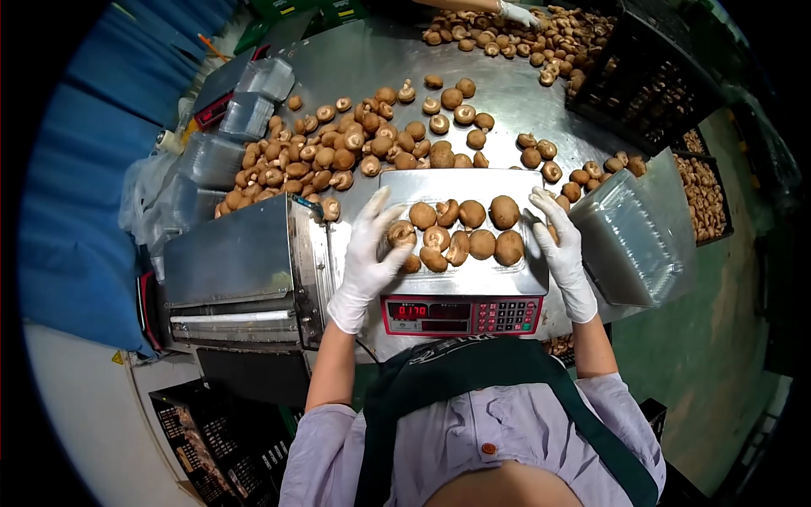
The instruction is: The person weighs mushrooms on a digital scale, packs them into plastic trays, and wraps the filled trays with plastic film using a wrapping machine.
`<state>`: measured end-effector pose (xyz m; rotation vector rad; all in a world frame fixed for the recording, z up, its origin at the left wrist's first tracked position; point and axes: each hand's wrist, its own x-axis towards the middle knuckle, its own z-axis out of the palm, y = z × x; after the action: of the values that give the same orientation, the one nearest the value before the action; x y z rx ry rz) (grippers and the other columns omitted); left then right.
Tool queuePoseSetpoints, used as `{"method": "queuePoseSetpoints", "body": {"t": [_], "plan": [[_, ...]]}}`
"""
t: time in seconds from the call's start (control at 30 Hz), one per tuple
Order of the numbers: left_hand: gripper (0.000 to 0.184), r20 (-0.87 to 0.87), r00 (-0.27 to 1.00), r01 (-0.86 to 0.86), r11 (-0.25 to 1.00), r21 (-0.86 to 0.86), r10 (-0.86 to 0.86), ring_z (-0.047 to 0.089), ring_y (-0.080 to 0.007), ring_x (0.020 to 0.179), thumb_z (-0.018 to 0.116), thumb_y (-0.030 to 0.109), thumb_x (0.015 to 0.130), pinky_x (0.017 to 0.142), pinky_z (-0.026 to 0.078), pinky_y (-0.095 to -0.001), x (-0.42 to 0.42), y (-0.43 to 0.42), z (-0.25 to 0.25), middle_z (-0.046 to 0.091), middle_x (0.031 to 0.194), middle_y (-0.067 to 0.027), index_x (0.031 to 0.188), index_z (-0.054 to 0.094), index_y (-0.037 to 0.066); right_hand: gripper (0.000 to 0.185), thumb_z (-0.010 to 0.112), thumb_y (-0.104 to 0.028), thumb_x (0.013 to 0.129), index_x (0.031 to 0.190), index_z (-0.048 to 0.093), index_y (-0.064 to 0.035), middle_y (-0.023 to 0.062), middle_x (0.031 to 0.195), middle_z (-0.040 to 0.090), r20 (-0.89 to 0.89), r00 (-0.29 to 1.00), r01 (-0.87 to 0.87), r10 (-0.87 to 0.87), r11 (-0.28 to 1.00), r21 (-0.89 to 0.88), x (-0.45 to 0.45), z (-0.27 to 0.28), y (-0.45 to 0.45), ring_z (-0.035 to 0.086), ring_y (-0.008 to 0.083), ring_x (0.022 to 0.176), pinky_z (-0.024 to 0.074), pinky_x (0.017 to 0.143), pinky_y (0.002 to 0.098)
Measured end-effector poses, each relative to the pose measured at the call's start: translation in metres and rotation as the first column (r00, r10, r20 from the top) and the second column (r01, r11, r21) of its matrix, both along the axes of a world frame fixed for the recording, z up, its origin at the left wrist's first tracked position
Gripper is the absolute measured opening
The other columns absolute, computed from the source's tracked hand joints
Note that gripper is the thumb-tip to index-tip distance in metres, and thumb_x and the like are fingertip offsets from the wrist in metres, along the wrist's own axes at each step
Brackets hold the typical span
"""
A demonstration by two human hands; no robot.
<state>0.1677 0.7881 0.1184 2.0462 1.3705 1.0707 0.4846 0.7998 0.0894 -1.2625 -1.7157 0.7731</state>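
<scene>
Left hand (369, 258), right hand (563, 260): both grips apart, flanking the mushrooms (471, 214), seemingly to steady them; rows close-set, presumably for compactness; scale (508, 284) beneath.

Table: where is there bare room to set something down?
Bare steel shows on the table between the near pile and far heap, reaching toward the black crate. Crowded: both piles, and the scale, its mushrooms between left hand and right hand.
</scene>
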Motion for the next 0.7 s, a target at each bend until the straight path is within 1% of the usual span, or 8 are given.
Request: {"method": "queuePoseSetpoints", "body": {"t": [0.1, 0.17, 0.23, 0.27, 0.43, 0.53, 0.63, 0.7], "plan": [[0.072, -0.323, 0.943, 0.101, 0.994, 0.031, -0.085, 0.03, -0.0362, 0.135, 0.071, 0.045, 0.071, 0.111, 0.021, -0.0474, 0.019, 0.009, -0.006, 0.03, 0.147, -0.0179, 0.131, 0.05, 0.011, 0.056, 0.066, -0.03, 0.08, 0.129, 0.05, -0.0093, 0.0198, 0.141, 0.039, 0.107, 0.992, -0.062, 0.063, 0.998, -0.011, -0.017, -0.001, 0.0, 0.037, 0.0344, 0.131, 0.0312, 0.108, 0.0403], [0.073, -0.51, 0.855, 0.12, 0.993, 0.025, -0.09, 0.031, -0.0389, 0.132, 0.067, 0.053, 0.071, 0.109, 0.021, -0.0525, 0.037, 0.007, -0.016, 0.035, 0.144, -0.0154, 0.135, 0.047, 0.024, 0.063, 0.069, -0.036, 0.075, 0.129, 0.05, -0.0094, 0.0214, 0.142, 0.036, 0.329, 0.937, -0.14, 0.119, 0.989, 0.043, -0.028, -0.003, 0.0, 0.034, 0.0381, 0.132, 0.0297, 0.108, 0.0423], [0.07, -0.536, 0.835, 0.139, 0.99, -0.007, -0.121, 0.037, -0.0401, 0.128, 0.069, 0.048, 0.07, 0.108, 0.025, -0.0506, 0.045, 0.011, -0.019, 0.045, 0.137, -0.0126, 0.133, 0.05, 0.021, 0.061, 0.072, -0.038, 0.072, 0.123, 0.055, -0.0096, 0.021, 0.142, 0.036, 0.54, 0.836, -0.199, 0.1, 0.972, 0.129, -0.038, -0.014, 0.0, 0.032, 0.0397, 0.132, 0.0313, 0.107, 0.0442], [0.068, -0.524, 0.844, 0.146, 0.989, 0.019, -0.115, 0.04, -0.0401, 0.124, 0.069, 0.047, 0.071, 0.104, 0.03, -0.0502, 0.046, 0.013, -0.018, 0.049, 0.133, -0.0111, 0.131, 0.051, 0.021, 0.061, 0.073, -0.039, 0.072, 0.122, 0.056, -0.0095, 0.0207, 0.141, 0.036, 0.518, 0.851, -0.181, 0.09, 0.975, 0.128, -0.039, -0.017, 0.0, 0.032, 0.0394, 0.132, 0.0317, 0.106, 0.0444], [0.067, -0.491, 0.859, 0.182, 0.983, 0.021, -0.148, 0.039, -0.0384, 0.125, 0.07, 0.045, 0.07, 0.103, 0.03, -0.0479, 0.04, 0.015, -0.021, 0.047, 0.136, -0.012, 0.131, 0.052, 0.022, 0.061, 0.074, -0.036, 0.072, 0.123, 0.055, -0.0084, 0.0209, 0.141, 0.037, 0.441, 0.89, -0.18, 0.115, 0.978, 0.107, -0.034, -0.009, -0.001, 0.034, 0.0385, 0.131, 0.0314, 0.107, 0.0434], [0.067, -0.193, 0.965, 0.162, 0.983, -0.09, -0.177, 0.037, -0.036, 0.131, 0.07, 0.042, 0.071, 0.108, 0.03, -0.0437, 0.025, 0.013, -0.017, 0.041, 0.142, -0.0151, 0.131, 0.052, 0.018, 0.054, 0.069, -0.026, 0.078, 0.125, 0.052, -0.0054, 0.0249, 0.135, 0.043, 0.144, 0.988, -0.062, 0.057, 0.998, 0.029, -0.022, -0.003, -0.005, 0.04, 0.0366, 0.128, 0.0303, 0.108, 0.0401], [0.035, 0.151, 0.986, -0.052, 0.993, -0.102, 0.067, 0.041, -0.0298, 0.128, 0.057, 0.026, 0.091, 0.108, 0.031, -0.04, 0.003, 0.004, -0.018, 0.047, 0.137, -0.0132, 0.121, 0.059, 0.011, 0.042, 0.065, -0.016, 0.083, 0.121, 0.056, -0.0032, 0.02, 0.118, 0.059, 0.044, 0.992, 0.119, -0.121, 0.992, 0.036, -0.002, -0.004, -0.009, 0.057, 0.0292, 0.111, 0.0442, 0.095, 0.0342], [0.031, 0.227, 0.934, -0.247, 0.958, -0.144, 0.275, 0.047, -0.0257, 0.122, 0.058, 0.023, 0.091, 0.103, 0.036, -0.035, -0.009, 0.0, -0.012, 0.053, 0.13, -0.0123, 0.118, 0.062, 0.008, 0.032, 0.063, -0.014, 0.085, 0.115, 0.061, -0.0011, 0.0149, 0.101, 0.067, -0.053, 0.98, 0.189, -0.193, 0.979, -0.071, 0.011, -0.001, -0.01, 0.065, 0.0196, 0.092, 0.0503, 0.082, 0.029]]}}
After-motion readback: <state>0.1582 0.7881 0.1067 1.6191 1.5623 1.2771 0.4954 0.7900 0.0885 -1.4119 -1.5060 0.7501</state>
